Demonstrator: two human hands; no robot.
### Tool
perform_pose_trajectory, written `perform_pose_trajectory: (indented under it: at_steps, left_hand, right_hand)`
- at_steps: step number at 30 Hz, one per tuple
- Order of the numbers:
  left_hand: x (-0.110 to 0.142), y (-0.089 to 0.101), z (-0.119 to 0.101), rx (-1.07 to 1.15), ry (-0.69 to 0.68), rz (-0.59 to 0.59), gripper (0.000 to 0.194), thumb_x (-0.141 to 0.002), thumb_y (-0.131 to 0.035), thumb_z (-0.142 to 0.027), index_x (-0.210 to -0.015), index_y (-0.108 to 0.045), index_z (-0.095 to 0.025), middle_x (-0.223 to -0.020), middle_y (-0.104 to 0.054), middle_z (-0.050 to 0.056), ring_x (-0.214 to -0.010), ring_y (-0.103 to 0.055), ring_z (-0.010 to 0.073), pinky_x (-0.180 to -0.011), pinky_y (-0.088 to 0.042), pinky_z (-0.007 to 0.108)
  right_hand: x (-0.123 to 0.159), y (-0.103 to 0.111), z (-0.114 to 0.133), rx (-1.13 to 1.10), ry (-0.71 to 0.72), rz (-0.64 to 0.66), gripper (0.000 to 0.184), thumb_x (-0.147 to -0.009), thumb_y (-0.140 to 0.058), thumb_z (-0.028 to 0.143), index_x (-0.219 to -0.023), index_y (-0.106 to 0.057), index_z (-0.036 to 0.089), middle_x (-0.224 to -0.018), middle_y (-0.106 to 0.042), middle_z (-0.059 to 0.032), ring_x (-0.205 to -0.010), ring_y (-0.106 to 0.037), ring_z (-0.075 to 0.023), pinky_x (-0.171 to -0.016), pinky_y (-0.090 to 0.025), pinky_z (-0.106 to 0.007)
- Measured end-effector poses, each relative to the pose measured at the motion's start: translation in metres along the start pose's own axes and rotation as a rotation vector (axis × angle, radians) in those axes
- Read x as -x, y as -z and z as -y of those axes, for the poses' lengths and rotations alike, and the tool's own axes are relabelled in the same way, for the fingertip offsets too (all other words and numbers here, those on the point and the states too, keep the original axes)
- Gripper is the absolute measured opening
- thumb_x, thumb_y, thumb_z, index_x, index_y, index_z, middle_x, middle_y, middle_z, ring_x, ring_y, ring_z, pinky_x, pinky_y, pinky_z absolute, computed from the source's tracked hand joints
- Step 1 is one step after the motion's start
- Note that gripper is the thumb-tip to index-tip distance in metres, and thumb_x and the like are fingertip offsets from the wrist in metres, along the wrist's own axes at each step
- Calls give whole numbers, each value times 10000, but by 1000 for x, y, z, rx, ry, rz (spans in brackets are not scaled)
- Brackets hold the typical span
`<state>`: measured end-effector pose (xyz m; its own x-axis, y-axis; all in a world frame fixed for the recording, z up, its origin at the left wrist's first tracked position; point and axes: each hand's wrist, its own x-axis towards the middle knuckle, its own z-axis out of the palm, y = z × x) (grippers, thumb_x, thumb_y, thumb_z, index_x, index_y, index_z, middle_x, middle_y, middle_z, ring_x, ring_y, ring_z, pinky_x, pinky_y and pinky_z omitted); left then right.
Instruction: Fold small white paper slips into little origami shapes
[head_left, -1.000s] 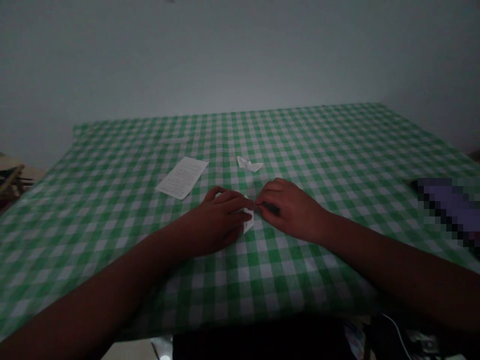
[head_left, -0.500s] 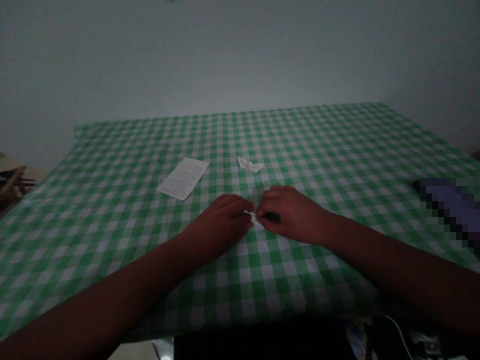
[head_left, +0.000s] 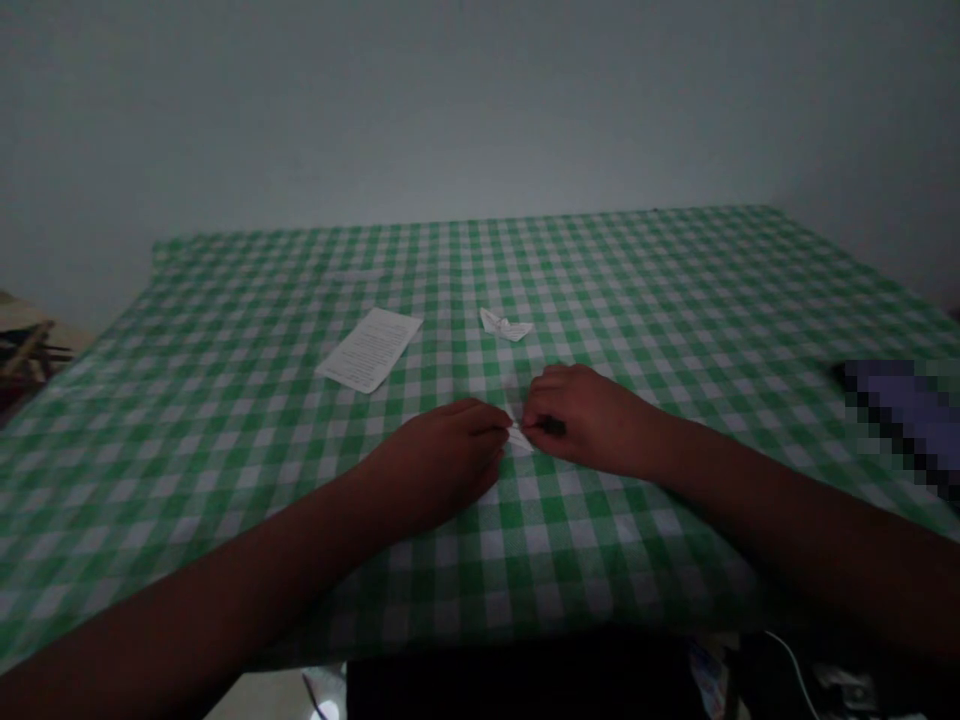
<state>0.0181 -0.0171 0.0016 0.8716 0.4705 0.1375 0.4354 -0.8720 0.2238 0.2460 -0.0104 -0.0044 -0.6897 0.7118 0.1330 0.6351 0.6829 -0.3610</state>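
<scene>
Between my fingertips is a small piece of folded white paper [head_left: 519, 438] with printed lines, low over the checked tablecloth. My left hand [head_left: 442, 455] pinches its left side, fingers closed together. From the right, my right hand [head_left: 581, 415] pinches the paper between thumb and fingertips. My fingers cover much of the paper, so its full folded shape is hidden. Just beyond my hands lies a folded paper boat [head_left: 506, 326]. A flat printed sheet [head_left: 370, 350] rests to the left of it.
A green and white checked tablecloth [head_left: 645, 560] covers the table. A dark, pixelated flat object [head_left: 904, 405] lies at the right edge. Farther back on the left is a faint pale strip [head_left: 356, 275]. A plain wall [head_left: 465, 110] stands behind the table.
Both hands still grip the small paper, and their fingers have shifted slightly, showing more of its lower part. The view has moved a little.
</scene>
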Motion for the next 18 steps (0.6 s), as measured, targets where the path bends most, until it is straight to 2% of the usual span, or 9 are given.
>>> perform_pose_trajectory:
  at_steps: [5, 13, 18]
  left_hand:
    - [0, 2, -1, 40, 29, 24, 215, -924, -527, -139, -1071, -679, -103, -1183, -670, 102, -1113, -611, 229, -1006, -533, 370]
    - [-1, 4, -1, 55, 32, 46, 233, -916, -525, -140, -1090, -676, -104, -1194, -666, 100, -1117, -606, 228, -1016, -525, 370]
    - [-1, 4, -2, 60, 46, 59, 253, -893, -538, -129, -1099, -679, -90, -1190, -668, 104, -1128, -601, 238, -1010, -530, 373]
  right_hand:
    - [4, 2, 2, -30, 12, 32, 106, -869, -633, 186, -777, -684, 195, -732, -654, -1, -771, -566, -169, -770, -424, -318]
    - [0, -5, -2, -77, -26, -48, 96, -876, -626, 207, -798, -677, 185, -783, -665, -19, -793, -595, -173, -757, -437, -309]
    - [1, -3, 3, -91, -55, 20, 85, -852, -640, 199, -773, -668, 189, -744, -656, -5, -756, -583, -163, -760, -430, -308]
